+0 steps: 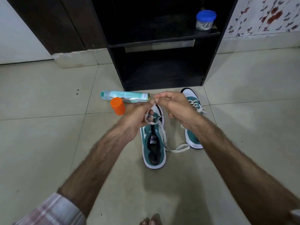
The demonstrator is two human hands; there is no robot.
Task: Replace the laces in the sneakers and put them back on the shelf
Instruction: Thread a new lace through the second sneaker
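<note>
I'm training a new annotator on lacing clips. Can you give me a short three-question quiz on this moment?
1. True or false: the sneaker on the right lies on the floor with its lace already through its eyelets.
2. What do the left hand and the right hand hold? A) the spray can B) the white lace C) the orange cap
3. What stands on the upper shelf of the dark unit?

Key
1. True.
2. B: both hold the white lace over the near sneaker.
3. A clear jar with a blue lid.
</note>
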